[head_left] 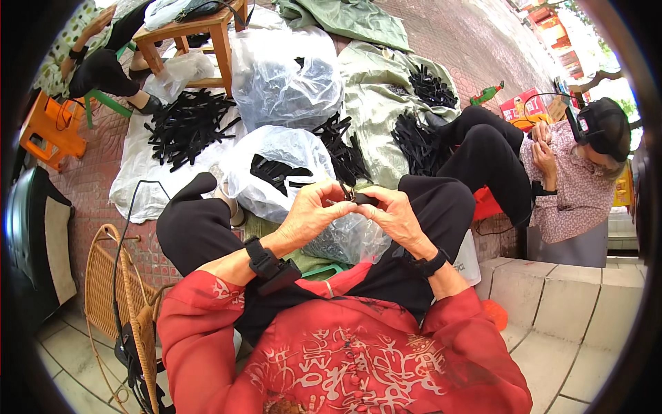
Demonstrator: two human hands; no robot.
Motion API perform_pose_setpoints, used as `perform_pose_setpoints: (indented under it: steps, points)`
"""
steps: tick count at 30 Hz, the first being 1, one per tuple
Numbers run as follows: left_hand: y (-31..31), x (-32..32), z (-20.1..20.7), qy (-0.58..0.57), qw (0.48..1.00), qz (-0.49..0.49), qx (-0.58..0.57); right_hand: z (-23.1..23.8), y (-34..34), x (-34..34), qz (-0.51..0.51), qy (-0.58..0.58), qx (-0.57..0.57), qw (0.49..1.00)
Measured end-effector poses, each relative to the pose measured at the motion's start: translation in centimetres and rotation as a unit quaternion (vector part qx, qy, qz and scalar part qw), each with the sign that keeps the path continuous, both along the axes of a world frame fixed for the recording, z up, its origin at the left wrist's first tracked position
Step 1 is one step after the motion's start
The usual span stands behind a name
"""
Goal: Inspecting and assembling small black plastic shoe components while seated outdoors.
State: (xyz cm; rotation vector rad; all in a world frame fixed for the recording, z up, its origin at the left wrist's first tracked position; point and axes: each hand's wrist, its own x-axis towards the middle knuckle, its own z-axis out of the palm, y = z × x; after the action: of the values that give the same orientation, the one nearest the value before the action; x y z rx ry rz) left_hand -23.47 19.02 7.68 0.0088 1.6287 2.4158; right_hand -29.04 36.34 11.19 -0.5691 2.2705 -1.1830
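Observation:
Between the fingertips of both hands, above my lap, is a small black strap piece [365, 199]. My left hand [314, 212] is closed in a pinch at its left end, where a small shiny bit shows that I cannot make out. My right hand [394, 215] pinches the other end with thumb and forefinger. Just beyond the hands, an open clear plastic bag [258, 196] contains black straps [276, 172]. Below them, between my legs, another clear bag [355, 240] holds small greyish pieces too blurred to name.
Black strap piles lie on a white sheet [134, 183] and a green sheet [372, 90]. A large filled plastic bag [286, 83] stands farther back. A wooden stool [217, 45] is behind. At left is a wicker chair [131, 290]. One person [576, 179] sits right, another [103, 69] far left.

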Motion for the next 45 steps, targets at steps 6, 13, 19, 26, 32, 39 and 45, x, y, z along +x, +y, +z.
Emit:
perform_pose_setpoints:
  steps: [6,13,19,26,32,39,45]
  points:
    - [-0.2,0.0,-0.1,0.006,0.998,0.013,-0.057,0.3,-0.2,0.3,0.115,0.389,0.046,0.913]
    - [-0.4,0.1,0.8,-0.121,0.964,-0.137,0.192,0.1,0.4,0.5,0.053,0.286,-0.074,0.954]
    - [-0.8,-0.2,1.2,-0.175,0.927,-0.222,0.248,0.8,0.4,0.2,0.093,0.312,-0.128,0.937]
    - [-0.2,0.3,0.6,-0.115,0.955,-0.214,0.172,0.9,0.8,-1.4,0.138,0.443,-0.091,0.881]
    - [-0.6,0.1,2.2,-0.165,0.922,-0.223,0.269,0.8,0.5,-1.5,0.086,0.395,-0.158,0.901]
    - [0.0,-0.3,2.7,-0.186,0.888,-0.25,0.338,2.3,0.3,-1.3,0.118,0.379,-0.155,0.905]
    - [-0.2,-0.5,2.0,-0.192,0.897,-0.216,0.334,2.1,0.4,-0.7,0.047,0.184,-0.184,0.964]
